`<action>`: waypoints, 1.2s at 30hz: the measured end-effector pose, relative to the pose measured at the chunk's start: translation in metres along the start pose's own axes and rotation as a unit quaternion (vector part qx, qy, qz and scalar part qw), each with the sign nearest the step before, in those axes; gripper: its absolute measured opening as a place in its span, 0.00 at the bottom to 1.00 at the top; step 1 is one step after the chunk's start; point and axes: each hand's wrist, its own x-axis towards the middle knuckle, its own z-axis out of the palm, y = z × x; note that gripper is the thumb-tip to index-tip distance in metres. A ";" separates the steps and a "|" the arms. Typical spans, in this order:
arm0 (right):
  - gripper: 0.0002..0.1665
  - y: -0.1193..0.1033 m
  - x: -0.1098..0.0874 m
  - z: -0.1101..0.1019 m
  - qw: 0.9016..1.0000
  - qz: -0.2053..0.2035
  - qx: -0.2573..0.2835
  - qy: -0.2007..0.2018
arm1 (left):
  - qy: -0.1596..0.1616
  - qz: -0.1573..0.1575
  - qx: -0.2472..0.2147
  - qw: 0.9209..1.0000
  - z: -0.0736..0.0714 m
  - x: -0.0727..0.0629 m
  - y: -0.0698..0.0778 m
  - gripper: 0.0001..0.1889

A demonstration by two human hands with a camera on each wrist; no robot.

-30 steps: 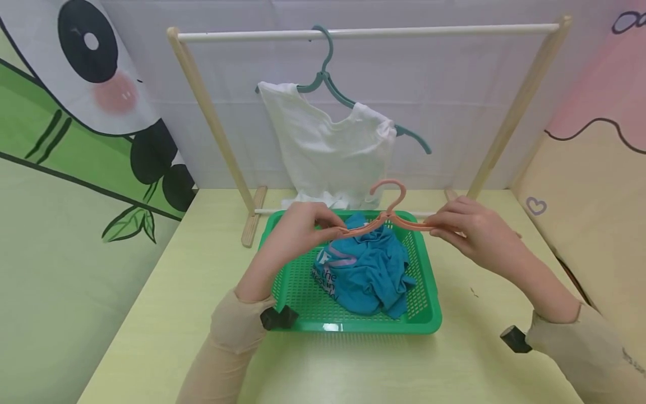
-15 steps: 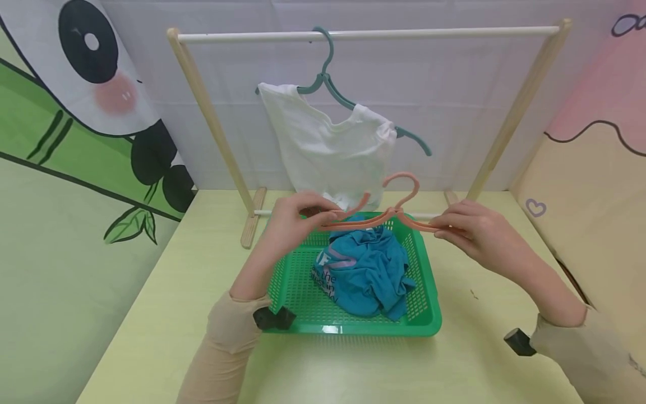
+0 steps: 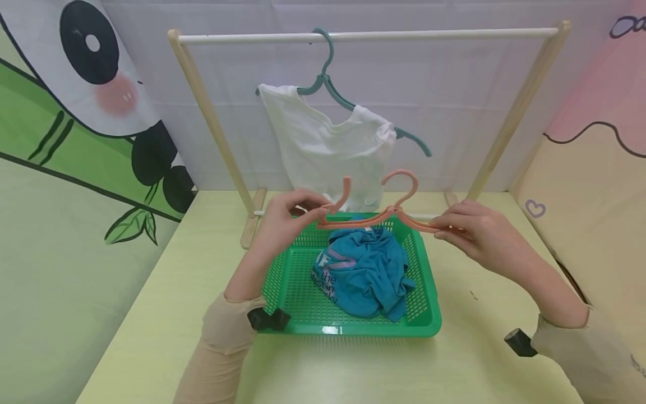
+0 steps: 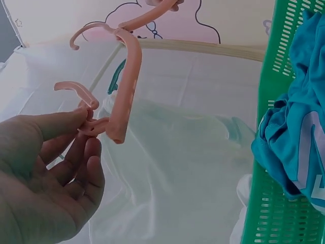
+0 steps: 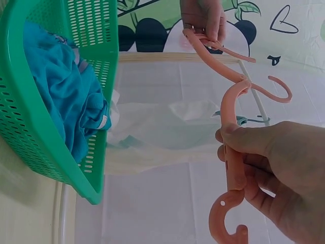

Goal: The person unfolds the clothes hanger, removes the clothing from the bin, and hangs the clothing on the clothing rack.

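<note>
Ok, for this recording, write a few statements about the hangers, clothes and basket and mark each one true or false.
1. The white garment is on the green hanger. True.
2. The left grip and right grip both hold the orange hanger. True.
3. The orange hanger is hooked over a rail. False: it is held below the white rail, its hook free.
4. The blue garment lies crumpled in the green basket. True.
5. The orange hanger carries clothing. False: it is bare.
</note>
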 end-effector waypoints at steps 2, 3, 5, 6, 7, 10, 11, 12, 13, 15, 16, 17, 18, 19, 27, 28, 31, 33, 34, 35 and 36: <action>0.17 0.000 0.000 0.000 1.000 -0.002 -0.002 -0.004 | -0.014 -0.003 0.016 1.000 0.000 0.004 0.002 0.09; 0.17 0.000 0.000 0.000 1.000 -0.003 -0.003 -0.006 | -0.019 0.001 0.025 1.000 0.000 0.006 0.004 0.10; 0.16 0.000 0.000 0.000 1.000 -0.006 -0.007 -0.011 | -0.029 0.011 0.032 0.999 0.000 0.012 0.010 0.10; 0.16 0.000 0.000 0.000 1.000 -0.007 -0.009 -0.012 | -0.031 0.018 0.035 0.999 0.000 0.015 0.012 0.10; 0.15 0.000 0.000 0.000 1.000 -0.007 -0.011 -0.014 | -0.034 0.024 0.034 0.999 0.000 0.018 0.015 0.10; 0.15 0.000 0.000 0.000 1.000 -0.007 -0.013 -0.018 | -0.043 0.040 0.037 0.998 -0.001 0.024 0.021 0.09; 0.14 0.000 0.000 0.001 1.000 -0.007 -0.013 -0.018 | -0.046 0.045 0.040 0.997 -0.001 0.025 0.023 0.09; 0.14 0.000 0.000 0.001 1.000 -0.006 -0.013 -0.019 | -0.049 0.050 0.044 0.997 -0.002 0.026 0.024 0.08; 0.14 0.000 0.000 0.001 1.000 -0.007 -0.012 -0.019 | -0.052 0.054 0.048 0.996 -0.003 0.027 0.025 0.08; 0.14 0.000 0.000 0.001 1.000 -0.007 -0.012 -0.020 | -0.053 0.060 0.054 0.995 -0.005 0.027 0.027 0.07; 0.14 0.000 0.000 0.000 1.000 -0.007 -0.013 -0.019 | -0.052 0.058 0.057 0.995 -0.007 0.027 0.028 0.07; 0.15 0.001 -0.001 0.000 1.000 -0.006 -0.014 -0.018 | -0.048 0.056 0.057 0.996 -0.009 0.027 0.029 0.07; 0.15 0.001 -0.001 -0.001 1.000 -0.004 -0.015 -0.017 | -0.043 0.054 0.055 0.996 -0.012 0.027 0.029 0.07; 0.15 0.001 -0.002 -0.001 1.000 -0.002 -0.017 -0.015 | -0.036 0.050 0.051 0.997 -0.014 0.026 0.029 0.07; 0.09 0.007 -0.013 -0.005 1.000 0.011 -0.018 0.013 | 0.028 0.023 0.006 0.999 -0.039 0.015 0.009 0.08; 0.14 0.009 -0.014 -0.005 1.000 0.012 -0.019 0.019 | 0.036 0.021 0.004 0.999 -0.042 0.013 0.007 0.09; 0.33 0.012 -0.017 -0.006 0.999 0.016 -0.024 0.033 | 0.057 0.011 -0.010 0.998 -0.048 0.007 -0.001 0.10; 0.36 0.013 -0.018 -0.006 0.999 0.018 -0.026 0.039 | 0.066 0.003 -0.017 0.998 -0.051 0.003 -0.005 0.09; 0.36 0.014 -0.018 -0.006 0.999 0.019 -0.027 0.042 | 0.069 -0.002 -0.020 0.997 -0.052 0.001 -0.007 0.09; 0.36 0.015 -0.019 -0.006 0.998 0.020 -0.028 0.044 | 0.069 -0.006 -0.021 0.997 -0.053 0.000 -0.009 0.09; 0.36 0.015 -0.019 -0.006 0.998 0.021 -0.029 0.045 | 0.069 -0.011 -0.019 0.997 -0.054 -0.002 -0.010 0.09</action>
